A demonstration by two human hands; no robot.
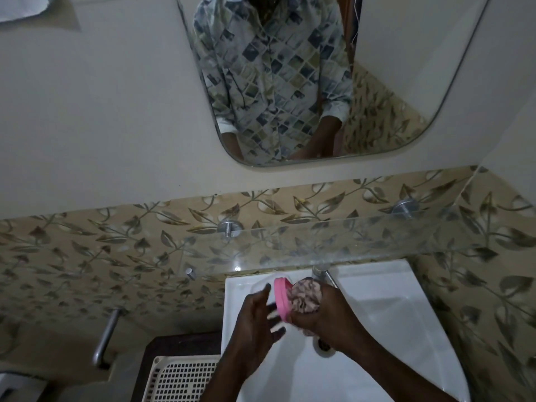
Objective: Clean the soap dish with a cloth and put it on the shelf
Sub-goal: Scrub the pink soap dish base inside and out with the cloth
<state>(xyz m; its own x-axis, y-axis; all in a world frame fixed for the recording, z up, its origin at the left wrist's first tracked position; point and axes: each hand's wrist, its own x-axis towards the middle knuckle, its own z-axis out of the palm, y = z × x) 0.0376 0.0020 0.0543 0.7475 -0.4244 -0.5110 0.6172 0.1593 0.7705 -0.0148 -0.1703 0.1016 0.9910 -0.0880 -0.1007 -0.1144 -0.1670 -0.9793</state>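
A pink soap dish stands on edge over the white sink. My left hand supports it from the left, fingers spread and mostly straight against its back. A bunched pink patterned cloth is pressed into the dish's right face, and my right hand grips that cloth. The glass shelf runs along the tiled wall just above the sink.
A tap sits at the sink's back rim, the drain below my right hand. A white perforated basket stands left of the sink. A metal bar juts from the left wall. A mirror hangs above.
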